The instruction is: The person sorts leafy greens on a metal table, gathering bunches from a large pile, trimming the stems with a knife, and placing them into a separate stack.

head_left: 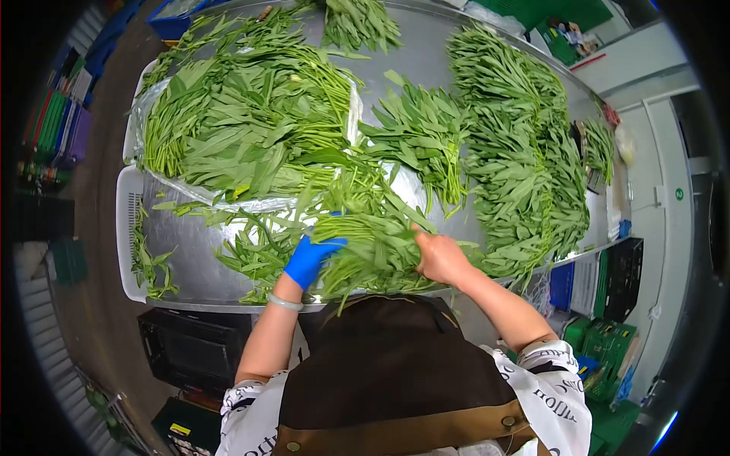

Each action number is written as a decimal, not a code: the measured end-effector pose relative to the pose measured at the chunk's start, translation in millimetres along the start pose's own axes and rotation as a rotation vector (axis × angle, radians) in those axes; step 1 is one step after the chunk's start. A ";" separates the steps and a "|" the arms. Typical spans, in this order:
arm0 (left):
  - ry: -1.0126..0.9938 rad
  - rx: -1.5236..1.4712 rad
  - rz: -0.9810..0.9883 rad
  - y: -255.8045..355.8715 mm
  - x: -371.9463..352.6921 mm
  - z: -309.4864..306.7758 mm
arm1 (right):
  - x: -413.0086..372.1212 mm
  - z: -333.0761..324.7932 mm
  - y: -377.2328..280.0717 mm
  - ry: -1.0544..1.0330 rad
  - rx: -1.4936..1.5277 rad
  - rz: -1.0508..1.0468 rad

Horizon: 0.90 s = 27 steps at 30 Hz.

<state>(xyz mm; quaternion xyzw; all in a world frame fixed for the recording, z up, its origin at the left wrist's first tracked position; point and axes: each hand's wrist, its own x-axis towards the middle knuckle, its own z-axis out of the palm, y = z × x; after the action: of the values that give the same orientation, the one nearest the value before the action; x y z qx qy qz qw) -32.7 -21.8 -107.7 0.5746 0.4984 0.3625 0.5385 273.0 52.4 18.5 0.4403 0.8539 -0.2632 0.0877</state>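
Note:
My left hand (310, 258), in a blue glove, is wrapped round the stem end of a bunch of leafy green stems (372, 247) at the table's near edge. Bare and curled, my right hand (439, 257) grips the same bunch on its right side; some of its fingers are hidden by leaves. Behind the bunch, a large heap of greens (251, 121) lies on a clear plastic sheet (220, 201). A smaller pile of greens (426, 133) is beyond my right hand.
Long rows of stacked greens (525, 144) cover the metal table's (194, 262) right side. White trays (131, 235) stand along its left edge. Black crates (190, 346) are below at the left, green crates (608, 357) at the lower right.

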 end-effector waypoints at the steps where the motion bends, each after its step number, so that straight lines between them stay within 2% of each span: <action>1: 0.126 -0.313 -0.155 16.0 9.7 5.5 | -1.8 -12.2 0.0 -0.068 0.010 0.101; 2: 0.250 -0.627 -0.308 29.7 18.5 5.1 | -6.4 -27.9 -2.2 -0.078 0.033 0.137; 3: 0.354 -0.676 -0.353 34.4 22.0 -8.1 | -15.1 -44.7 -8.7 -0.090 0.062 0.178; 4: 0.378 -1.006 -0.285 12.3 14.6 -29.5 | -23.6 -53.2 -9.5 -0.097 0.096 0.224; 5: 0.485 -0.852 -0.176 5.3 9.4 -49.3 | -33.1 -51.3 -0.4 -0.008 0.130 0.189; 6: 0.588 -0.693 -0.066 5.4 8.6 -61.1 | -40.3 -53.5 -1.2 -0.014 0.093 0.190; 9: 0.352 -0.768 -0.251 83.9 19.1 -49.3 | -45.8 -57.1 -9.6 -0.005 0.034 0.140; 10: 0.250 -0.565 -0.208 87.7 22.4 -29.8 | -43.6 -50.2 -13.8 0.016 0.025 0.082; 12: 0.026 -0.289 0.132 107.6 34.0 -2.5 | -34.4 -39.4 -18.9 0.075 -0.003 -0.045; 15: 0.417 -0.443 -0.271 88.4 33.7 -40.1 | -45.4 -53.7 -19.7 0.061 -0.015 0.033; 17: 0.738 -0.636 -0.124 56.3 26.1 -81.9 | -58.5 -58.9 -15.2 0.047 -0.033 0.160; 20: 0.474 -0.429 -0.176 103.6 26.0 -72.3 | -56.6 -55.4 -13.5 0.199 -0.064 -0.029; 21: 0.285 -0.401 -0.248 125.4 30.6 -52.4 | -53.8 -54.2 -16.7 0.158 -0.089 -0.054; 22: 0.060 -0.391 -0.158 128.8 34.2 -30.8 | -46.9 -53.8 -21.1 0.123 -0.118 -0.082; 23: 0.051 -0.006 0.113 131.0 37.5 -7.7 | -41.9 -53.1 -24.9 0.092 -0.146 -0.109; 24: 0.045 0.188 0.147 133.1 36.9 2.3 | -40.9 -53.0 -26.8 0.092 -0.146 -0.115; 26: 0.166 0.002 0.098 111.1 37.2 -4.4 | -43.1 -54.1 -26.4 0.088 -0.150 -0.120; 27: 0.361 -0.011 0.088 106.8 38.4 -22.4 | -47.4 -54.2 -23.6 0.143 -0.110 -0.108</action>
<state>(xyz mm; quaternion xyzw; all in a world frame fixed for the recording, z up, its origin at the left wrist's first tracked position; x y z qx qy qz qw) -25.3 29.2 -4.1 0.5185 0.5593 0.4859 0.4269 286.9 36.3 91.3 0.4060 0.8935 -0.1882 0.0362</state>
